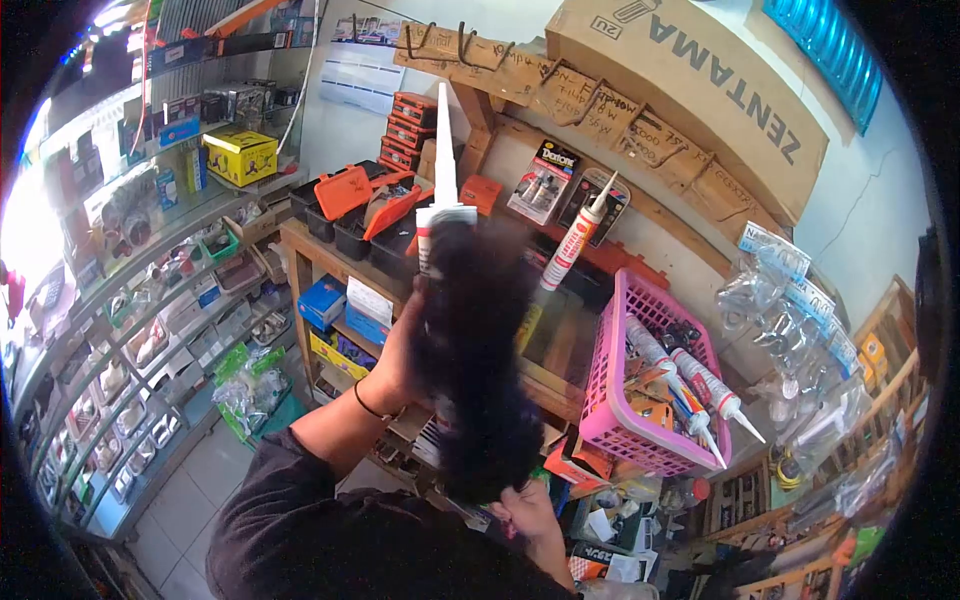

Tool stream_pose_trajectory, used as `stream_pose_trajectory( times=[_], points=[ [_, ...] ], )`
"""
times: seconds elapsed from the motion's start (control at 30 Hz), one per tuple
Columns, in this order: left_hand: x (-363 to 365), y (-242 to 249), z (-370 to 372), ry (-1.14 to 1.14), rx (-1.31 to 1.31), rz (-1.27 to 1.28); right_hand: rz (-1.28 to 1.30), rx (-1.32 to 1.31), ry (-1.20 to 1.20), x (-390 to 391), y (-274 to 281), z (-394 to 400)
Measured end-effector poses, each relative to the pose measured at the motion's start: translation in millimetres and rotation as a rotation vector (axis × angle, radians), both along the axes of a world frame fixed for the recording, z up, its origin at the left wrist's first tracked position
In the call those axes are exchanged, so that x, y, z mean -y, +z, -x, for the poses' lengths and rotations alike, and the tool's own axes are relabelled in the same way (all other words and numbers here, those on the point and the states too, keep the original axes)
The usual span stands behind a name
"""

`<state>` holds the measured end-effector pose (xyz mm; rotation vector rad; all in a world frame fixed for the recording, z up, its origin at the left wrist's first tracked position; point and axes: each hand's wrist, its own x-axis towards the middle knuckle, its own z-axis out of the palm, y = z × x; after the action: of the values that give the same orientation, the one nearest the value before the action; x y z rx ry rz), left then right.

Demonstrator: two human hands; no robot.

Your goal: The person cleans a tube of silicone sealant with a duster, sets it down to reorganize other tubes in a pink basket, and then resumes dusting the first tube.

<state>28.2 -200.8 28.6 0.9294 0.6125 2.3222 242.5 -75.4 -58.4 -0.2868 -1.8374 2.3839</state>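
Right of centre, a pink plastic basket [610,385] sits tilted on the wooden shelving, and several sealant tubes [700,385] lie in it with their white nozzles pointing toward the lower right. Another tube [575,240] stands slanted just above the basket's top left corner. Upper centre, black bins [350,235] hold orange tools, with red boxes [410,125] stacked behind them. A yellow box [240,155] rests on the glass shelves [130,290] that fill the left of the frame, their trays packed with small hardware. A large cardboard carton [700,75] lies across the top right, and clear bags [800,320] hang down the right side.

Room is tight: the wooden shelf edge runs close behind the hands, the basket crowds the right, and open tiled floor [190,490] shows only at the lower left.

The left hand [400,365] is curled around a sealant cartridge [440,215] held upright at centre frame, its long white nozzle rising toward the top. A black feather duster [480,370] covers most of the cartridge's body. The right hand [525,515], bottom centre, is clenched around the duster's lower end.
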Motion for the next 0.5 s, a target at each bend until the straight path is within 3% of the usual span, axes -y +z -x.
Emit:
stream_pose_trajectory(
  times=[0.03,0.07,0.1,0.13,0.17,0.2,0.27,0.33,0.37,0.43,0.47,0.5],
  points=[
    [-2,-3,1,0.100,-0.020,0.081,-0.229,0.045,0.032,-3,0,-2],
    [-2,-4,0,0.196,-0.059,0.168,-0.233,0.048,0.035,-5,-2,0],
    [-1,-2,1,0.228,-0.074,0.234,-0.061,-0.036,0.017,-6,-7,3],
    [-1,0,-2,0.158,0.077,0.145,0.115,-0.120,-0.002,-6,-11,5],
    [3,17,-12,0.095,0.229,0.051,0.121,-0.116,0.001,-7,-15,4],
    [6,6,-3,-0.119,0.085,-0.055,0.055,-0.038,0.013,-9,-19,3],
    [1,24,-17,0.027,0.342,0.051,-0.059,0.053,0.038,-9,-19,1],
    [-7,-2,-5,0.635,-0.639,0.654,-0.151,0.084,0.066,-5,-15,-1],
    [-7,14,-12,0.380,-0.148,0.311,-0.147,0.115,-0.008,-3,-7,0],
    [2,3,-3,-0.130,0.124,-0.126,-0.139,0.149,-0.084,-4,-7,1],
    [-3,11,-13,-0.001,0.185,0.039,0.021,0.085,-0.059,-9,-14,5],
    [-7,4,-12,-0.003,0.186,0.039,0.178,0.018,-0.033,-12,-17,7]
  ],
)
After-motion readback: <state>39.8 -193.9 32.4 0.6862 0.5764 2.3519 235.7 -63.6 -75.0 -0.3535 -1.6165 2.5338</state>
